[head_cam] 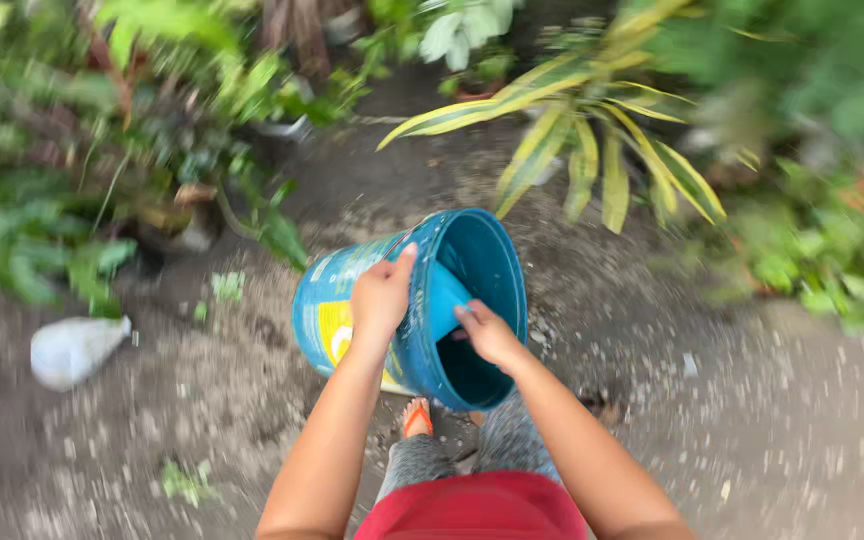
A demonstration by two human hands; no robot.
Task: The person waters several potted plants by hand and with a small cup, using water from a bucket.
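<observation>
A: Bucket (372, 300), blue plastic, with a yellow and white label on its wall. Held up off the ground and tilted, mouth turned toward 4 o'clock, near frame centre. Interior looks dark blue; contents cannot be made out.

B: Left hand (380, 296)?

A: Over the outer wall just below the rim, at about 9 o'clock from the mouth. Fingers wrapped on the far side, thumb lying up along the rim. Closed firmly on the bucket.

B: Right hand (488, 333)?

A: At the mouth, at 6 o'clock of the opening. Fingers curled around a light blue scoop (442, 300) that sits inside the rim, its flat side facing the camera. The grip is closed on the scoop; the fingertips are partly hidden behind it.

B: Below the bucket?

A: One foot in an orange sandal (416, 417) at 6 o'clock, grey patterned leggings (512, 440), and red fabric (477, 508) at the bottom edge of the frame.

B: Ground?

A: Bare grey-brown soil (772, 420) with small pebbles, blurred.

B: Surroundings?

A: Striped yellow-green plant (592, 130) at 1 o'clock from the bucket, its long leaves fanning out just beyond the rim. Dense green foliage (42, 210) at 10 o'clock, well apart. A whitish plastic bag (74, 348) lies on the soil at 9 o'clock, well apart from the bucket. More green leaves (832, 250) at 3 o'clock, out of focus.
</observation>
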